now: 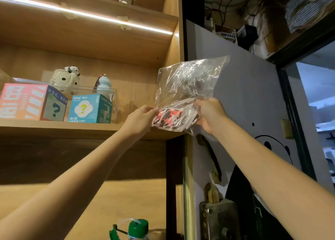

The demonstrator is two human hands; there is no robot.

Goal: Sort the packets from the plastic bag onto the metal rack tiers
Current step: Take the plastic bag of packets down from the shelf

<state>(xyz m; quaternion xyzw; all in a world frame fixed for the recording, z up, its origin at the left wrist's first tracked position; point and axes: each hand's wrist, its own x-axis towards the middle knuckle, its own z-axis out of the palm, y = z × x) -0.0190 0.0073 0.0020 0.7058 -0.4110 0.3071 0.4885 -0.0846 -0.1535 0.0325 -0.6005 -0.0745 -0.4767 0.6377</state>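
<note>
Both hands grasp the crinkled clear plastic bag point(188, 87): left hand point(140, 118) pinching its left edge, right hand point(210, 113) gripping right, red-and-black packets point(167, 119) lying between them.

teal box point(90, 109): "Blind Box", "LUCKY BOX", "?" | pink box point(32, 102): "?"

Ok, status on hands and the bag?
Left hand and right hand both gripping the plastic bag. Red packets inside. Metal rack not in view.
</note>
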